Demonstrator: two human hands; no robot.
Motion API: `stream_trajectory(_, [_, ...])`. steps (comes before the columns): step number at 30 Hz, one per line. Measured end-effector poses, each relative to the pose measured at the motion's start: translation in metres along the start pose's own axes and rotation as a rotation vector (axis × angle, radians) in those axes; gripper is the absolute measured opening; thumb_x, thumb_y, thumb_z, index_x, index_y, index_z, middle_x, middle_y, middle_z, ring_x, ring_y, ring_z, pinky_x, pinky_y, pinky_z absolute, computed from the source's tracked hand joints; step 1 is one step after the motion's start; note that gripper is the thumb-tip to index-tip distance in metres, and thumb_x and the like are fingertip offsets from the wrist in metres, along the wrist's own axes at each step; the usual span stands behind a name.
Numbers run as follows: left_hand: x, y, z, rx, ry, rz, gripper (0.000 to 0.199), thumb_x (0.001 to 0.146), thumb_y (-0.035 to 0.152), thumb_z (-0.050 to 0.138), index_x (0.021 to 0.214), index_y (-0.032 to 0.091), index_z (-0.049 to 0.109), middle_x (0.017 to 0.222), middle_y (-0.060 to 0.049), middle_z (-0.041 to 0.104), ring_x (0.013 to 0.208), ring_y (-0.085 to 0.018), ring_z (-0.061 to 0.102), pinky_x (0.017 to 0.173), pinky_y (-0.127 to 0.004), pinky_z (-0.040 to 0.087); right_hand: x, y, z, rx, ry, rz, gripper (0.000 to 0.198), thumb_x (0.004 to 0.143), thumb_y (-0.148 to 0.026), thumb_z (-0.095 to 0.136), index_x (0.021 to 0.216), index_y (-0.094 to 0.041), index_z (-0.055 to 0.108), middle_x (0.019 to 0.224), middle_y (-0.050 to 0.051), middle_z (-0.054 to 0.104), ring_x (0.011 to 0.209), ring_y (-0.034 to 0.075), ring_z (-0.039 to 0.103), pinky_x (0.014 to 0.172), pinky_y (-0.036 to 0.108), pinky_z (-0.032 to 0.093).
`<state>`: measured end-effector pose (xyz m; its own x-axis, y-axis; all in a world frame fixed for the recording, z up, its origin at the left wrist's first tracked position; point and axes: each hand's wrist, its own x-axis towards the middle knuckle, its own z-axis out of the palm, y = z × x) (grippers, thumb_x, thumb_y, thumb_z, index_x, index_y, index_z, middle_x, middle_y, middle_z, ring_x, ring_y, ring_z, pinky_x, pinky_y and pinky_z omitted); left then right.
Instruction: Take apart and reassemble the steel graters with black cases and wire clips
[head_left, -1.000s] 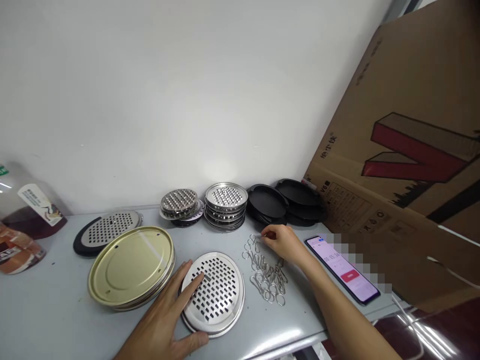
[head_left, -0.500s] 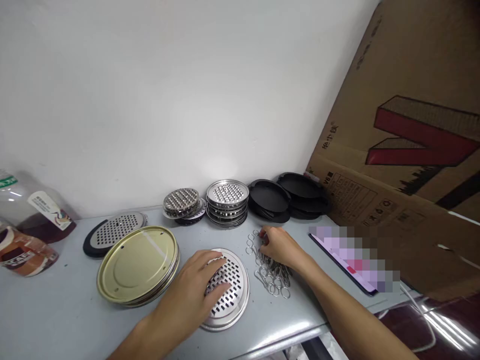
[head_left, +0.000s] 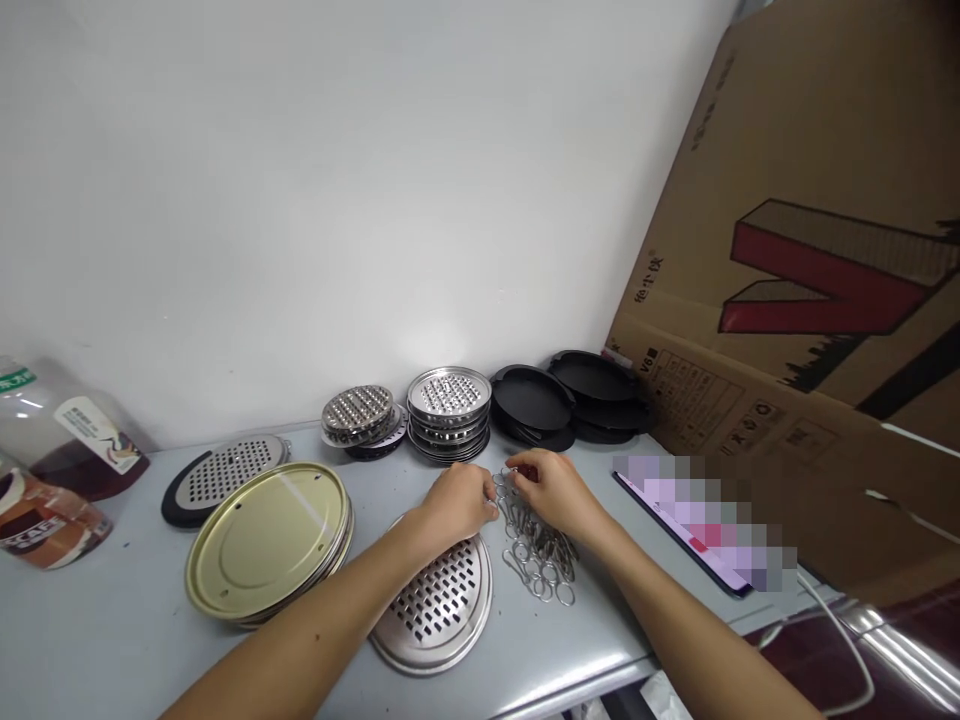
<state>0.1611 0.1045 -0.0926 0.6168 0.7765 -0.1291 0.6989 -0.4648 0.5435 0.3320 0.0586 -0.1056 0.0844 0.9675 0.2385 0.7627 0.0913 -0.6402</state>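
Note:
My left hand [head_left: 461, 503] is closed, fingers curled together, at the upper left edge of a pile of looped wire clips [head_left: 541, 575]. Whatever lies between those fingertips is hidden. My right hand [head_left: 559, 492] pinches at the top of the same pile, thumb and index finger close together around wire loops; what exactly they grip is too small to make out. Below my left forearm a round metal grater disc [head_left: 442, 610] lies flat on the table, partly covered by the arm.
Gold-coloured round lids [head_left: 266, 545] are stacked at left, before a black-rimmed grater [head_left: 232, 470]. Behind stand stacked grater discs [head_left: 450, 392], more grater discs [head_left: 358, 412] and black round trays [head_left: 532, 398]. A phone [head_left: 682, 520], a cardboard box [head_left: 825, 280] and a bottle [head_left: 97, 430] flank them.
My left hand has left the grater disc, moved up and right to the wire clips, and its fingers have closed. My right hand stays at the pile. The view has shifted slightly.

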Motion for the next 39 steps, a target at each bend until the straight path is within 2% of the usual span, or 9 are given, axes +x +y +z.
stream_trajectory(4, [0.003, -0.006, 0.002, -0.084, -0.043, -0.011, 0.011, 0.079, 0.023, 0.073, 0.083, 0.014, 0.067, 0.077, 0.000, 0.070, 0.069, -0.014, 0.065, 0.069, -0.031, 0.052, -0.001, -0.003, 0.000, 0.170, 0.003, 0.015, 0.023, 0.083, -0.026, 0.056, 0.088, -0.016, 0.077, 0.077, 0.008, 0.072, 0.065, 0.020, 0.063, 0.062, 0.028, 0.044])
stream_trajectory(9, [0.000, -0.005, -0.001, -0.251, 0.033, 0.012, 0.009, 0.069, 0.013, 0.074, 0.076, 0.016, 0.069, 0.069, 0.000, 0.070, 0.064, -0.017, 0.065, 0.060, -0.026, 0.047, 0.000, -0.005, 0.000, 0.415, -0.008, 0.071, 0.029, 0.082, -0.037, 0.060, 0.090, -0.014, 0.074, 0.064, 0.006, 0.070, 0.055, 0.019, 0.063, 0.057, 0.029, 0.050])
stream_trajectory(11, [-0.009, -0.004, -0.010, -0.335, 0.094, 0.036, 0.004, 0.074, 0.019, 0.070, 0.077, 0.017, 0.070, 0.072, -0.001, 0.070, 0.069, -0.018, 0.066, 0.062, -0.026, 0.046, 0.001, -0.008, -0.001, 0.502, -0.030, 0.079, 0.032, 0.081, -0.040, 0.062, 0.093, -0.013, 0.072, 0.065, 0.007, 0.072, 0.058, 0.020, 0.066, 0.060, 0.031, 0.053])
stream_trajectory(17, [-0.061, -0.019, -0.044, -0.621, 0.211, 0.027, 0.025, 0.085, 0.035, 0.062, 0.101, 0.017, 0.067, 0.071, 0.000, 0.065, 0.070, -0.015, 0.064, 0.066, -0.024, 0.050, 0.013, -0.048, -0.008, 0.819, -0.169, 0.073, 0.028, 0.073, -0.038, 0.076, 0.085, -0.013, 0.071, 0.065, 0.006, 0.072, 0.058, 0.017, 0.066, 0.062, 0.030, 0.054])
stream_trajectory(20, [-0.082, -0.026, -0.049, -0.864, 0.259, 0.021, 0.026, 0.081, 0.033, 0.069, 0.102, 0.018, 0.069, 0.073, 0.001, 0.065, 0.071, -0.013, 0.064, 0.069, -0.023, 0.051, 0.020, -0.076, -0.005, 0.846, -0.213, 0.035, 0.026, 0.072, -0.036, 0.078, 0.081, -0.013, 0.069, 0.062, 0.005, 0.071, 0.057, 0.016, 0.066, 0.061, 0.029, 0.054])
stream_trajectory(23, [-0.092, -0.031, -0.048, -0.963, 0.355, -0.001, 0.030, 0.076, 0.030, 0.075, 0.104, 0.019, 0.072, 0.081, -0.001, 0.070, 0.078, -0.015, 0.066, 0.074, -0.024, 0.053, 0.018, -0.090, 0.004, 0.911, -0.201, 0.012, 0.025, 0.072, -0.036, 0.078, 0.079, -0.014, 0.068, 0.062, 0.005, 0.071, 0.057, 0.015, 0.066, 0.061, 0.028, 0.054])
stream_trajectory(26, [-0.098, -0.033, -0.046, -0.967, 0.439, -0.030, 0.029, 0.076, 0.030, 0.076, 0.103, 0.019, 0.074, 0.093, -0.004, 0.075, 0.088, -0.018, 0.069, 0.081, -0.026, 0.054, 0.009, -0.085, 0.013, 0.969, -0.228, 0.024, 0.025, 0.074, -0.036, 0.078, 0.081, -0.013, 0.069, 0.064, 0.005, 0.071, 0.058, 0.015, 0.066, 0.061, 0.027, 0.054])
stream_trajectory(32, [-0.103, -0.033, -0.043, -0.934, 0.479, -0.049, 0.023, 0.082, 0.035, 0.071, 0.094, 0.017, 0.077, 0.083, -0.005, 0.077, 0.078, -0.018, 0.072, 0.077, -0.028, 0.058, -0.006, -0.074, 0.017, 0.907, -0.248, 0.020, 0.026, 0.078, -0.038, 0.075, 0.087, -0.014, 0.069, 0.069, 0.006, 0.073, 0.057, 0.016, 0.067, 0.059, 0.028, 0.054])
stream_trajectory(39, [-0.101, -0.035, -0.038, -0.856, 0.550, -0.031, 0.013, 0.075, 0.029, 0.077, 0.084, 0.021, 0.079, 0.100, -0.005, 0.076, 0.098, -0.022, 0.069, 0.087, -0.030, 0.056, -0.016, -0.081, 0.018, 0.718, -0.167, -0.099, 0.016, 0.083, -0.033, 0.070, 0.087, -0.018, 0.068, 0.068, 0.004, 0.072, 0.064, 0.018, 0.069, 0.064, 0.028, 0.053])
